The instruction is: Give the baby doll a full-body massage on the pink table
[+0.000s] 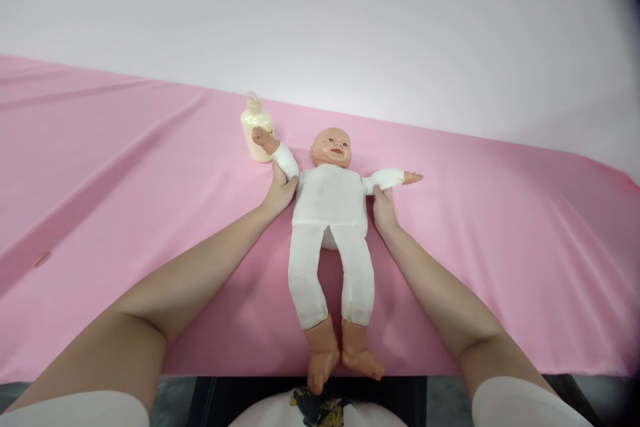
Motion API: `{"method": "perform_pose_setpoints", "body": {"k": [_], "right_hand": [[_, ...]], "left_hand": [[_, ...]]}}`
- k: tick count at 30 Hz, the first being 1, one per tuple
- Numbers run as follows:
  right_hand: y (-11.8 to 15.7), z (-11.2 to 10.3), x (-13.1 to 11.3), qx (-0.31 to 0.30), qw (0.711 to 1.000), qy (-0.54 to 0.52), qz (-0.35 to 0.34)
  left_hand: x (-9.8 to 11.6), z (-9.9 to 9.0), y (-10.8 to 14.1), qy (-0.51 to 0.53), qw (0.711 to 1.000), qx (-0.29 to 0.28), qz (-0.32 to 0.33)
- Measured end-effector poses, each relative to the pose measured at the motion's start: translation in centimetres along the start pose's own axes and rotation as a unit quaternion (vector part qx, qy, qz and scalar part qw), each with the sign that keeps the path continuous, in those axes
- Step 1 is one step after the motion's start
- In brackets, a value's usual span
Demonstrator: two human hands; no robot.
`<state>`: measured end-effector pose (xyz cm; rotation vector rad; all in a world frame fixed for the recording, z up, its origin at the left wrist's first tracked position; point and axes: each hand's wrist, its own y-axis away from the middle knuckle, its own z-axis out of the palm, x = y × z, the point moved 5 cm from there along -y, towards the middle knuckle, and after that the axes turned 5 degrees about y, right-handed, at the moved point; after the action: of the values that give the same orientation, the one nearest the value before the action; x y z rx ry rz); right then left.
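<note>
Doll (330, 197) with a white cloth body is laid face up on the pink cloth (125, 213) of the table (500, 200), its head turned away from the wearer and its feet brought to the near edge, where one is seen to overhang. Its arms are spread out to both sides and its legs are set slightly apart. One upper arm is held by the left hand (283, 195), close to the shoulder, with the grip closed around it and the thumb laid on top. The other upper arm is held likewise by the right hand (385, 210), the thumb pressed near the shoulder; the fingers of both hands are partly hidden. A cream pump bottle (251, 128) is stood upright beyond the left hand, partly covered from view by the doll's fist; whether the two are touching cannot be told. A small brownish mark (41, 259) is seen on the cloth at far left, and a white surface (300, 27) is seen beyond the pink
</note>
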<state>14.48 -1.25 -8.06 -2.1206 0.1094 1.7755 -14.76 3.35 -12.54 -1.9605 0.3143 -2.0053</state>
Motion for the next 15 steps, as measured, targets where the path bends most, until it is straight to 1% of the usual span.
{"method": "perform_pose_setpoints", "body": {"k": [2, 4, 6, 8, 9, 13, 15], "right_hand": [[0.1, 0.2, -0.4, -0.013, 0.999, 0.024, -0.019], [0.1, 0.5, -0.7, -0.044, 0.997, 0.049, -0.039], [0.2, 0.8, -1.2, -0.078, 0.992, 0.074, -0.073], [0.2, 1.1, -1.6, -0.095, 0.987, 0.087, -0.097], [0.2, 1.1, -1.7, -0.094, 0.987, 0.085, -0.095], [0.3, 1.4, -2.1, -0.095, 0.993, 0.050, -0.046], [0.3, 1.4, -2.3, -0.090, 0.995, 0.033, -0.043]], "left_hand": [[0.8, 0.3, 0.1, -0.014, 0.999, -0.037, 0.034], [1.7, 0.8, 0.3, -0.038, 0.993, -0.086, 0.078], [2.3, 1.0, 0.5, -0.065, 0.985, -0.115, 0.109], [2.4, 0.9, 0.5, -0.078, 0.983, -0.119, 0.115], [2.3, 0.8, 0.5, -0.079, 0.984, -0.117, 0.110], [2.0, 0.7, 0.5, -0.078, 0.987, -0.105, 0.091], [2.0, 0.7, 0.5, -0.062, 0.991, -0.094, 0.074]]}}
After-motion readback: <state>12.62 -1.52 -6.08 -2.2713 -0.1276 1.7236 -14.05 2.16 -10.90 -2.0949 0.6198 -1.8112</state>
